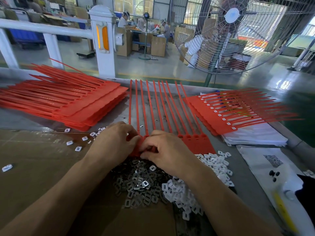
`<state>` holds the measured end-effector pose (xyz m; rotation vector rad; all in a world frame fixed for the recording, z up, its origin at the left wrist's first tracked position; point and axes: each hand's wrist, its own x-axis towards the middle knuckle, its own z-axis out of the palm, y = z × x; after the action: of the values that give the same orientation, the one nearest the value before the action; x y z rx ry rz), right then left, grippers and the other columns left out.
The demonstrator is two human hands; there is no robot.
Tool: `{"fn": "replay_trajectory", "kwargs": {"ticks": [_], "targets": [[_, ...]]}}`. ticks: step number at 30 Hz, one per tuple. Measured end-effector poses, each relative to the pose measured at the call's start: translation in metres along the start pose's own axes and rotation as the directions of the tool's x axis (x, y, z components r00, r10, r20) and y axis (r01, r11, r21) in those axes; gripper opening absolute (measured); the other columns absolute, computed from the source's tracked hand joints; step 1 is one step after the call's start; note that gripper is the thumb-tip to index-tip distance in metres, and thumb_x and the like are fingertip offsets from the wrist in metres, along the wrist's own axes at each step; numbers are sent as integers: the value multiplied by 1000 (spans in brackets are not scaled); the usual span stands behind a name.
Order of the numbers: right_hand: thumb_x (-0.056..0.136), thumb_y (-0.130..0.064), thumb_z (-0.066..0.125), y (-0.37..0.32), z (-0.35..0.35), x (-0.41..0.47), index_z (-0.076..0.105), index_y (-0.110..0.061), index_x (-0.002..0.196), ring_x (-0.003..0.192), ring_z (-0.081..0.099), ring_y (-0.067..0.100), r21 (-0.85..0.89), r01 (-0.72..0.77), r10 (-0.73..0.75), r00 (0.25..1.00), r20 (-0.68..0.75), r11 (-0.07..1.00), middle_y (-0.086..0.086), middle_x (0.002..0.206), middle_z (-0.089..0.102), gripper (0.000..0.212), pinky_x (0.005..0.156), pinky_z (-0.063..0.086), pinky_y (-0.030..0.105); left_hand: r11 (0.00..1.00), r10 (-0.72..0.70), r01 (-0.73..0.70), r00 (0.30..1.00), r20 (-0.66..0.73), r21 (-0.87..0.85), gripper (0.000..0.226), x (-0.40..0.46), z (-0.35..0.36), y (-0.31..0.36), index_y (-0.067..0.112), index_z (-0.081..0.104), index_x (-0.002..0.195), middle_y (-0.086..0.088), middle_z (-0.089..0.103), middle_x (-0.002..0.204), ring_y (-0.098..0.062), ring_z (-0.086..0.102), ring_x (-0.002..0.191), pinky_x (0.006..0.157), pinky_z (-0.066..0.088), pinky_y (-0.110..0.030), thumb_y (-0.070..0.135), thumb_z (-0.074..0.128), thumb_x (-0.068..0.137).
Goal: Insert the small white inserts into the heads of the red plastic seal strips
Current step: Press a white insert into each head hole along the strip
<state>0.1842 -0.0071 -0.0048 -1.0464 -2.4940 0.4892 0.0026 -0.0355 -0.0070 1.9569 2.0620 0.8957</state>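
Red seal strips (170, 106), no legible writing

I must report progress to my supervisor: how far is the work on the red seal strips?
Done: the right stack of red strips shows white inserts in its heads. In hand: the left hand and right hand pinch the heads of the middle sheet, whose uncovered heads look unfilled. Left: the big left stack, and piles of white inserts and metal clips remain.

One head-worn wide-angle view, looking forward and down, close over the worktable (255, 176), factory floor (153, 67) stretching beyond.
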Motion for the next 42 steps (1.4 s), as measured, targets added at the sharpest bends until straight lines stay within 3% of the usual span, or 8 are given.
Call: {"fn": "replay_trajectory", "kwargs": {"ticks": [12, 17, 21, 25, 29, 35, 42], "targets": [[96, -26, 68, -1, 1, -1, 72, -26, 99, 85, 59, 3, 9, 12, -12, 999, -40, 1000, -14, 95, 64, 5, 77, 49, 23, 1000, 1, -1, 1000, 1, 3, 14, 0, 0, -1, 31, 74, 96, 11, 62, 101, -13, 59, 97, 88, 49, -36, 40, 66, 91], [96, -19, 70, 11, -10, -4, 72, -26, 94, 80, 64, -5, 215, -108, 155, 964, -217, 971, -17, 88, 70, 7, 68, 46, 6, 1000, -3, 3, 1000, 8, 3, 15, 0, 0, -1, 31, 74, 99, 11, 63, 102, -13, 58, 99, 90, 48, -34, 41, 66, 91], [98, -23, 69, 37, -29, -7, 76, -30, 95, 82, 62, -14, 326, -285, 389, 863, -322, 902, -21, 87, 72, 11, 62, 41, -1, 1000, 2, -2, 1000, 5, 0, 16, -1, 0, -2, 30, 74, 98, 12, 63, 102, -12, 58, 98, 90, 48, -33, 41, 66, 92], [97, -20, 68, 67, -47, -14, 79, -27, 97, 74, 61, -11, 301, -437, 526, 767, -367, 847, -23, 84, 68, 13, 58, 39, 3, 1000, 4, -4, 1000, -2, 3, 15, -1, 0, -2, 30, 74, 97, 12, 63, 101, -12, 58, 98, 90, 48, -34, 41, 66, 92], [93, -21, 73, 84, -53, -19, 79, -23, 91, 79, 62, -3, 302, -517, 598, 722, -349, 801, -18, 80, 69, 7, 67, 42, 13, 1000, -1, 1, 1000, 5, 0, 15, -1, 0, -2, 30, 74, 97, 13, 63, 102, -12, 58, 98, 91, 49, -35, 42, 66, 91], [92, -30, 76, 86, -49, -18, 78, -25, 89, 82, 62, -1, 264, -561, 618, 737, -274, 785, -14, 85, 71, 6, 66, 43, 18, 1000, -7, 7, 1000, 13, 7, 17, -1, -2, -1, 31, 74, 99, 13, 62, 104, -11, 57, 100, 92, 48, -34, 44, 65, 92], [97, -26, 68, 83, -49, -16, 76, -27, 88, 83, 62, 4, 171, -580, 605, 769, -208, 796, -12, 85, 70, 12, 65, 45, 24, 1000, -11, 11, 1000, 19, 6, 17, -2, -2, -1, 31, 74, 99, 14, 61, 103, -11, 57, 100, 90, 48, -34, 44, 64, 93]]}}
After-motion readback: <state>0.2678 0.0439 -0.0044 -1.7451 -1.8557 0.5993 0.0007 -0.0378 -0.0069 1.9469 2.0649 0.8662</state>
